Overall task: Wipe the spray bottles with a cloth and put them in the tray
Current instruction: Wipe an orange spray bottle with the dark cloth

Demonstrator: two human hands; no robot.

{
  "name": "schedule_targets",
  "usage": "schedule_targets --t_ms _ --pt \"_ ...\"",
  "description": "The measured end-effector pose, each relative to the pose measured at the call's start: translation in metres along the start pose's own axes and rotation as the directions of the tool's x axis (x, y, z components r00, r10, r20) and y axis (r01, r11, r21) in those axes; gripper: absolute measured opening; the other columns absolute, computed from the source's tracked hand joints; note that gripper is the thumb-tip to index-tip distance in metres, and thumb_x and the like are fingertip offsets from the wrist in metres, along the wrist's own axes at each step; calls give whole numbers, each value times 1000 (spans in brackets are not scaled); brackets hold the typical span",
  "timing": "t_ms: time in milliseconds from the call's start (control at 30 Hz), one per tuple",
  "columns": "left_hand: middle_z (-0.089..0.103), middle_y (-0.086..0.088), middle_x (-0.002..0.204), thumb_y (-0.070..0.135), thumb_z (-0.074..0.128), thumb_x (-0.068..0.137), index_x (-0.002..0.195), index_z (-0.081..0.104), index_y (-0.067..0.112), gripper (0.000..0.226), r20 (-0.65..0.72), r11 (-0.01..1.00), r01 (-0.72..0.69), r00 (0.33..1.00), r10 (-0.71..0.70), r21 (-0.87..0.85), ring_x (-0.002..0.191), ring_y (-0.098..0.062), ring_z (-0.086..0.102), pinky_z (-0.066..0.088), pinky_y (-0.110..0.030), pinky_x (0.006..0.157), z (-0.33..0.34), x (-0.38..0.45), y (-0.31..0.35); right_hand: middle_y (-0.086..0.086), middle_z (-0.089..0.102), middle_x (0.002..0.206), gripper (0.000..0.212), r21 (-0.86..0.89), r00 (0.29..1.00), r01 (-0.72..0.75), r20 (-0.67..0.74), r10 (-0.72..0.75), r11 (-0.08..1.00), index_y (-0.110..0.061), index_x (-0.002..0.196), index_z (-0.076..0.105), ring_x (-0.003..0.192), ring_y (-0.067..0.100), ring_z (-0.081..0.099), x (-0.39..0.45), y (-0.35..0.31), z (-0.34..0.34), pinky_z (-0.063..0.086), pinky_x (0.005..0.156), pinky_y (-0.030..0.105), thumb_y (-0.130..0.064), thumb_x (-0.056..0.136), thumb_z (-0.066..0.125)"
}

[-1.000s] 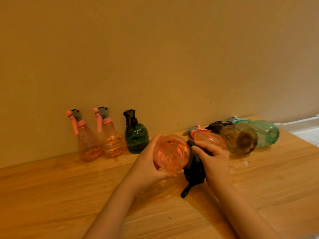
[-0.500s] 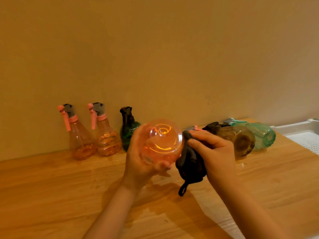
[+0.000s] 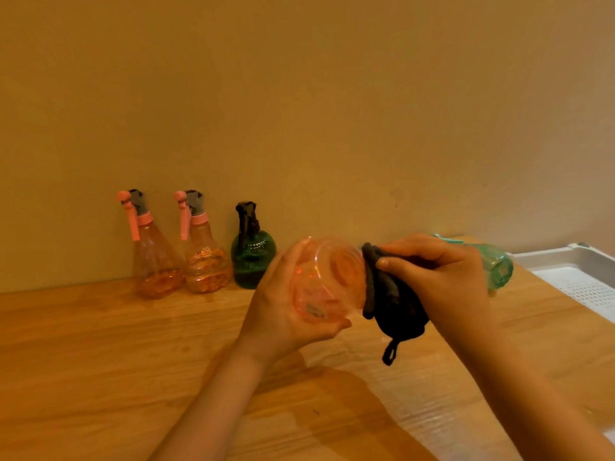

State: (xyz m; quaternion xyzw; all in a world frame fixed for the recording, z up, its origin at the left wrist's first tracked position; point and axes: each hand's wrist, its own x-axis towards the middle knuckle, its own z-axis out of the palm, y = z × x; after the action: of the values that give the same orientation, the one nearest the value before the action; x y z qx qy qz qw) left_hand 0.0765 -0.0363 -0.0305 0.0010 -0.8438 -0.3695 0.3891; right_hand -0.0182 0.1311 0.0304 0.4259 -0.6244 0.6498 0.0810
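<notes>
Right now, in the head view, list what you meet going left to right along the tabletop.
Left pink spray bottle → second pink spray bottle → dark green spray bottle → left hand gripping a pink bottle → black cloth pinched by right hand → teal bottle lying down → white tray.

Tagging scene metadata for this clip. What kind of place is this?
Likely a home or small workshop counter, though that is a guess: a wooden tabletop against a plain wall, spray bottles lined up along it, and a white perforated tray at the right. Nothing marks it as a kitchen or a lab.
</notes>
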Motion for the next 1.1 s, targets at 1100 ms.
schedule_targets --t_ms 1100 --pt "43 23 128 56 78 49 127 36 50 89 -85 999 8 996 -12 -42 119 16 40 36 -3 94 -2 2 -6 -15 63 78 19 -250 943 303 215 -252 920 -16 84 73 77 1 63 13 -4 30 51 69 13 -5 70 69"
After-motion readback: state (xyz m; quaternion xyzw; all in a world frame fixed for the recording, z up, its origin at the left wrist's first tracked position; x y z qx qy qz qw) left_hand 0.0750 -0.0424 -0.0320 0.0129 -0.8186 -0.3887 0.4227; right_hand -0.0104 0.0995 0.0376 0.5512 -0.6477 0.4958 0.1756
